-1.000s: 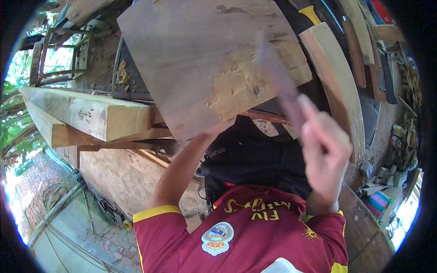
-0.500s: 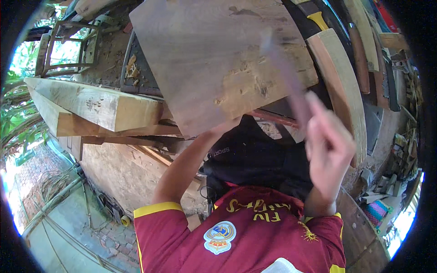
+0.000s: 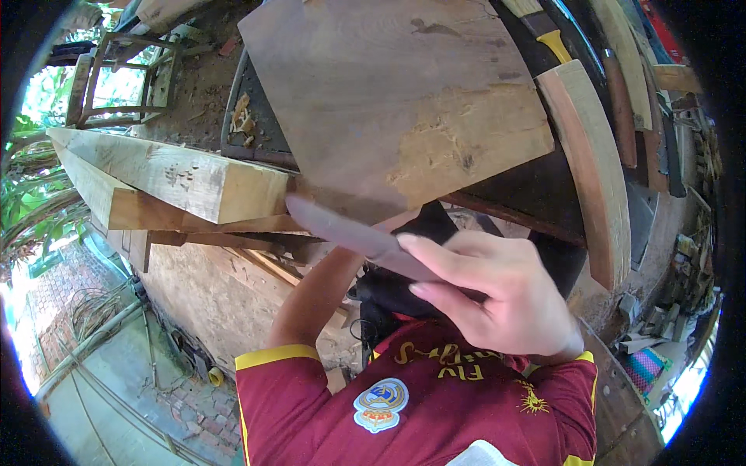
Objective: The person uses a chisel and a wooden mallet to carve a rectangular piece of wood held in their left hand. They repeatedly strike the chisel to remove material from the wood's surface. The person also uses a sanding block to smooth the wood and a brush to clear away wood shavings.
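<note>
My right hand (image 3: 497,291) is closed round a knife-like tool (image 3: 342,233) with a flat, dull brown-grey blade and rounded tip. Its handle end is hidden in my fingers. The blade points left, over my left forearm and in front of the near edge of a large flat wooden board (image 3: 365,93). Rough, lighter patches mark the board's near right part. My left forearm (image 3: 318,291) reaches up to that near edge, where only a bit of my left hand (image 3: 400,220) shows. The board hides its fingers, so I cannot see how they are placed.
Thick pale timber beams (image 3: 171,179) stick out at left. A curved wooden piece (image 3: 587,163) lies right of the board, with a yellow-handled brush (image 3: 553,43) beyond it. Wood shavings (image 3: 242,120) sit on a dark surface. A wooden frame (image 3: 116,78) stands at far left.
My right hand has come down and left, nearer my body. The blade has swung from pointing up over the board to pointing left. The board appears slightly farther right in view.
</note>
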Demonstrator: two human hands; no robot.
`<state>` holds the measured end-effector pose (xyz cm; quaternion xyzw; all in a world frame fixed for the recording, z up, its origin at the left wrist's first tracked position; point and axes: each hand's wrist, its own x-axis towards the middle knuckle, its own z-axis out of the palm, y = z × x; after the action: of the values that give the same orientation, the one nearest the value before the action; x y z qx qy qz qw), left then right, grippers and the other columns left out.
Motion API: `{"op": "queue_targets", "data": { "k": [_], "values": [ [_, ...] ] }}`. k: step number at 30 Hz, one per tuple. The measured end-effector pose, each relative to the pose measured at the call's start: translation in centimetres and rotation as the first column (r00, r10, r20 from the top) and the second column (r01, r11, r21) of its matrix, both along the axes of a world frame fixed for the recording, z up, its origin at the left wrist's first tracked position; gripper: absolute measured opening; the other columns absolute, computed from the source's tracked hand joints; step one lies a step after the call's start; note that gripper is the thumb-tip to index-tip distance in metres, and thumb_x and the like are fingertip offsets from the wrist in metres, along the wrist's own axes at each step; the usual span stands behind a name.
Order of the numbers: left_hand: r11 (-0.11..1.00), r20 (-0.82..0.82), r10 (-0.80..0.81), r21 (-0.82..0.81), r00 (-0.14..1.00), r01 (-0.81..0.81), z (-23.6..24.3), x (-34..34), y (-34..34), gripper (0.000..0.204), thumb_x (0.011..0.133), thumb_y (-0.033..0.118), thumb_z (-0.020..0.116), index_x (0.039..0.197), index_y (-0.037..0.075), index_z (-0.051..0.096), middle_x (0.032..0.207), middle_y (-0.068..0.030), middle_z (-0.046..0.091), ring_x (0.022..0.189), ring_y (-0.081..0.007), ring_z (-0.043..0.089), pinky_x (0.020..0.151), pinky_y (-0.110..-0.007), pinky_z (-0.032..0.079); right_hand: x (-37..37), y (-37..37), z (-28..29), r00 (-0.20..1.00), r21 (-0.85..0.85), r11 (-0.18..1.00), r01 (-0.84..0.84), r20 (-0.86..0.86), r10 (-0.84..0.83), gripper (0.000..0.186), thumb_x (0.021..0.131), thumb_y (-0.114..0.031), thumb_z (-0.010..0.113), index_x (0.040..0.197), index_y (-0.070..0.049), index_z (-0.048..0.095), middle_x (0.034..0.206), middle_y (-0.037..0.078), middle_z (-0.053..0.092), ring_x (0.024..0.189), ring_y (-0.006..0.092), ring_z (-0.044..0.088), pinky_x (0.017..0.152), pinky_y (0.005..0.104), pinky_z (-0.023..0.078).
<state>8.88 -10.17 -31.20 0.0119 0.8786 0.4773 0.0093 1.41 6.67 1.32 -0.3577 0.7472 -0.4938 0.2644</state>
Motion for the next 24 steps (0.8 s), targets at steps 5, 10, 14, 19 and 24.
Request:
{"op": "queue_targets", "data": {
  "k": [5,10,14,19,24],
  "values": [
    [0.982,-0.075,0.037,-0.184,0.997,-0.050,1.9,-1.0,0.3,0.045,0.083,0.036,0.063,0.119,0.012,0.055,0.121,-0.0095,0.055,0.113,-0.0265,0.051,0.096,-0.042,0.042,-1.0,-0.4,-0.7,0.916,0.010,0.936,0.351,-0.210,-0.341,0.036,0.079,-0.003,0.069,0.114,0.003,0.063,0.082,0.014,0.065,0.069,0.0256,0.063,0.067,0.0294,0.049],
    [0.965,-0.118,0.046,-0.250,0.992,-0.074,3.1,-1.1,0.2,0.044,0.080,0.035,0.064,0.117,0.011,0.058,0.117,-0.0090,0.058,0.110,-0.0276,0.053,0.095,-0.043,0.043,-0.5,-0.1,-0.7,0.951,-0.098,0.979,0.181,-0.237,-0.200,0.036,0.078,-0.004,0.071,0.112,0.003,0.064,0.078,0.014,0.064,0.066,0.0267,0.062,0.064,0.0298,0.048],
    [0.945,-0.147,0.049,-0.315,0.988,-0.093,4.0,-1.5,0.4,0.043,0.079,0.035,0.066,0.115,0.011,0.059,0.115,-0.0087,0.060,0.107,-0.0284,0.054,0.094,-0.043,0.043,0.4,0.2,-0.5,0.981,0.062,0.993,0.105,-0.172,-0.093,0.033,0.080,-0.002,0.068,0.112,0.003,0.064,0.081,0.014,0.065,0.071,0.0212,0.064,0.067,0.0285,0.048],
    [0.908,-0.048,-0.009,-0.420,0.999,-0.012,3.7,-2.1,0.6,0.048,0.079,0.037,0.067,0.118,0.011,0.058,0.117,-0.0081,0.059,0.110,-0.0281,0.053,0.096,-0.043,0.041,-0.8,0.6,-0.9,0.853,0.043,0.876,0.480,-0.256,-0.454,0.037,0.076,-0.002,0.072,0.112,0.001,0.065,0.081,0.015,0.064,0.071,0.0276,0.063,0.068,0.0289,0.048],
    [0.999,-0.103,0.046,0.002,0.994,-0.046,1.4,-1.1,0.6,0.048,0.080,0.039,0.066,0.117,0.011,0.058,0.116,-0.0101,0.059,0.106,-0.0294,0.056,0.092,-0.043,0.044,-0.5,1.6,-0.7,0.951,0.031,0.979,0.200,-0.248,-0.186,0.030,0.081,-0.006,0.070,0.110,0.001,0.064,0.078,0.016,0.063,0.070,0.0289,0.062,0.065,0.0336,0.050]
  ]
}}
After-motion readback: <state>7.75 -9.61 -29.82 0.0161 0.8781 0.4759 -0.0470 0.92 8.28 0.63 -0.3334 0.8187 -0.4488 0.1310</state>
